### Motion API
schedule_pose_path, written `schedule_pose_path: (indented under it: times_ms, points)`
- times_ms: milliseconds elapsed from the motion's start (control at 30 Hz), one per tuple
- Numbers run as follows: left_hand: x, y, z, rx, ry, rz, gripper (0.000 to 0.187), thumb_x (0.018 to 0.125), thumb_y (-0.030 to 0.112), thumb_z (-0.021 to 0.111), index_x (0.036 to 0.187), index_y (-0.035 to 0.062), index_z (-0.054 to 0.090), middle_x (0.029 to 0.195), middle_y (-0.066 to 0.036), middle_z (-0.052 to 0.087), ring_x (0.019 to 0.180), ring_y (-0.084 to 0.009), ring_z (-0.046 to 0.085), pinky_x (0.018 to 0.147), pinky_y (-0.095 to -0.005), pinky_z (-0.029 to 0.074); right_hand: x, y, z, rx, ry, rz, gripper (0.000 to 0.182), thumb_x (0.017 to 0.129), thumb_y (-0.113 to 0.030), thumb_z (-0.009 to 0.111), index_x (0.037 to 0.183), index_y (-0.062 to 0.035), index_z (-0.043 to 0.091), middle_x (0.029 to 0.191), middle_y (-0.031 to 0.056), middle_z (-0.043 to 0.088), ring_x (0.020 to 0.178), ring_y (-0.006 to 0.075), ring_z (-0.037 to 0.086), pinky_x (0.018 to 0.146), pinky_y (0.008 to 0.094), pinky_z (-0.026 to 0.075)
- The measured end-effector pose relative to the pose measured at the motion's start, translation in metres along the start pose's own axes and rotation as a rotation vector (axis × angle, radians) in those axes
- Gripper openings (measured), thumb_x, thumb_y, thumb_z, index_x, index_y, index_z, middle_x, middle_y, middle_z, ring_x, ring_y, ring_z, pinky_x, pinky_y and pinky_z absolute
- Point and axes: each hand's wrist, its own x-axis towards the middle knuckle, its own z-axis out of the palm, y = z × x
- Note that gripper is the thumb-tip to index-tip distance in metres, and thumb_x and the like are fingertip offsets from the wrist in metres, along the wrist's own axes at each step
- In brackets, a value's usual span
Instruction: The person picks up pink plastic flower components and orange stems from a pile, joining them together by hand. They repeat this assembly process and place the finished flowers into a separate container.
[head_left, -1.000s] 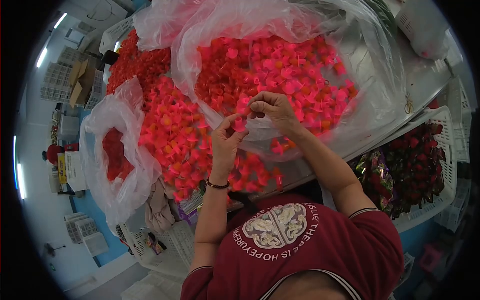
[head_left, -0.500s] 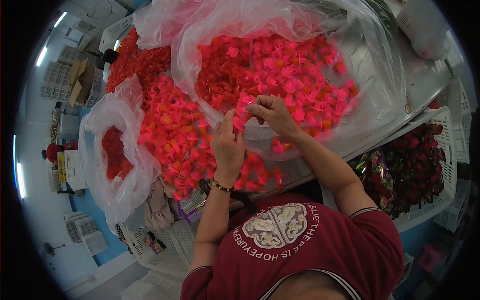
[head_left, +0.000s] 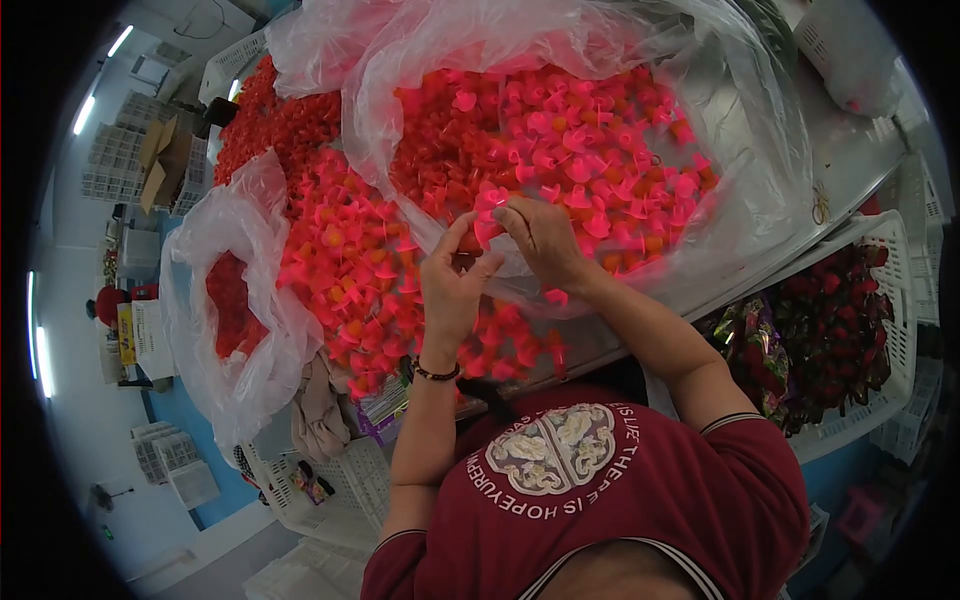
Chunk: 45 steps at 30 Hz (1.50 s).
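My left hand (head_left: 452,288), with a dark bead bracelet at the wrist, and my right hand (head_left: 545,240) meet over the table. Their fingertips pinch a small pink heart-shaped plastic piece (head_left: 487,222) between them. Just behind the hands lies an open clear plastic bag (head_left: 740,200) full of the same pink and orange pieces (head_left: 570,130). A loose heap of pink and red pieces (head_left: 345,265) covers the table under and left of my left hand.
A second clear bag (head_left: 235,300) with red pieces hangs at the left table edge. A white crate of dark red wrapped flowers (head_left: 835,330) stands at the right. White baskets (head_left: 330,490) sit below the table, and a beige cloth (head_left: 318,415) hangs there.
Both hands stayed together over the pile. My left thumb and fingers have closed up against the right fingertips around the pink piece, and the right hand has dropped slightly.
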Motion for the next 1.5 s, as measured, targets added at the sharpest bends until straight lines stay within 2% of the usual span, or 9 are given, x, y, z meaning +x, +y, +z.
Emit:
schedule_pose_path:
  times_ms: [67,700,867,933,1033,1100,1200,1300,1500]
  points:
    - [0.004,-0.011,-0.003,-0.333,-0.017,0.017,0.042,0.080,-0.004,0.065,0.121,-0.0013,0.057,0.093,-0.003,0.062,0.080,-0.0056,0.054,0.072,-0.0237,0.048,-0.002,-0.003,0.002,-0.021,0.014,-0.051,0.028,0.093,-0.023,0.051,0.075,-0.0015,0.052,0.064,0.0165,0.049,0.060,0.0346,0.052,0.052,0.0420,0.038]
    - [-0.004,-0.002,-0.013,-0.195,0.079,-0.080,0.035,0.082,-0.004,0.063,0.116,-0.0013,0.061,0.088,-0.005,0.066,0.076,-0.0069,0.058,0.072,-0.0210,0.049,-0.006,0.004,0.016,0.034,-0.068,-0.181,0.021,0.089,-0.016,0.057,0.075,-0.0024,0.050,0.067,0.0121,0.047,0.063,0.0320,0.048,0.057,0.0401,0.038]
    - [-0.002,-0.026,-0.100,0.194,0.225,-0.201,0.036,0.077,0.003,0.069,0.112,-0.0020,0.063,0.098,-0.009,0.065,0.084,-0.0149,0.060,0.077,-0.0267,0.048,0.018,0.004,-0.021,-0.126,0.094,-0.205,0.019,0.090,-0.016,0.059,0.079,-0.0007,0.054,0.066,0.0093,0.051,0.060,0.0225,0.049,0.056,0.0342,0.040]
    - [-0.004,-0.048,-0.121,1.213,0.441,0.123,0.047,0.074,0.008,0.071,0.119,-0.0004,0.058,0.124,-0.017,0.054,0.110,-0.0298,0.053,0.093,-0.0375,0.042,0.028,0.012,-0.044,-0.097,0.158,-0.068,0.018,0.090,-0.016,0.059,0.081,0.0000,0.056,0.066,0.0079,0.052,0.059,0.0175,0.049,0.055,0.0316,0.040]
    - [-0.002,-0.028,-0.079,1.058,0.430,0.277,0.058,0.073,0.013,0.072,0.126,0.0013,0.051,0.139,-0.021,0.037,0.126,-0.0393,0.036,0.104,-0.0449,0.032,0.032,0.017,-0.060,-0.100,0.256,0.045,0.016,0.090,-0.014,0.060,0.083,0.0005,0.057,0.063,0.0058,0.052,0.059,0.0102,0.047,0.054,0.0274,0.041]
    - [-0.001,-0.022,-0.026,0.763,0.170,0.391,0.062,0.074,0.016,0.072,0.129,0.0025,0.047,0.138,-0.021,0.038,0.127,-0.0380,0.036,0.105,-0.0446,0.031,0.034,0.018,-0.062,-0.094,0.279,0.115,0.013,0.084,-0.012,0.064,0.082,-0.0006,0.057,0.068,0.0144,0.059,0.062,0.0260,0.059,0.057,0.0348,0.046]
    - [-0.010,0.004,0.056,0.671,-0.232,0.342,0.070,0.075,0.017,0.071,0.136,0.0047,0.038,0.140,-0.025,0.033,0.122,-0.0420,0.042,0.095,-0.0442,0.043,0.031,0.020,-0.055,-0.106,0.252,0.030,0.013,0.083,-0.012,0.064,0.083,-0.0008,0.057,0.067,0.0143,0.058,0.060,0.0258,0.058,0.056,0.0350,0.045]
    - [-0.014,-0.007,0.109,0.755,-0.282,0.399,0.064,0.076,0.020,0.068,0.131,0.0039,0.041,0.131,-0.022,0.041,0.118,-0.0382,0.045,0.081,-0.0434,0.050,0.029,0.024,-0.050,-0.123,0.153,-0.014,0.012,0.087,-0.009,0.062,0.085,0.0020,0.057,0.066,0.0067,0.056,0.060,0.0099,0.050,0.056,0.0259,0.043]
    - [0.004,-0.017,0.118,0.590,-0.211,0.502,0.046,0.075,0.006,0.061,0.118,0.0050,0.046,0.109,-0.019,0.047,0.101,-0.0388,0.052,0.067,-0.0429,0.052,0.030,0.028,-0.056,-0.100,0.055,0.083,0.009,0.085,-0.007,0.062,0.087,0.0014,0.059,0.069,0.0095,0.060,0.063,0.0137,0.056,0.058,0.0281,0.046]
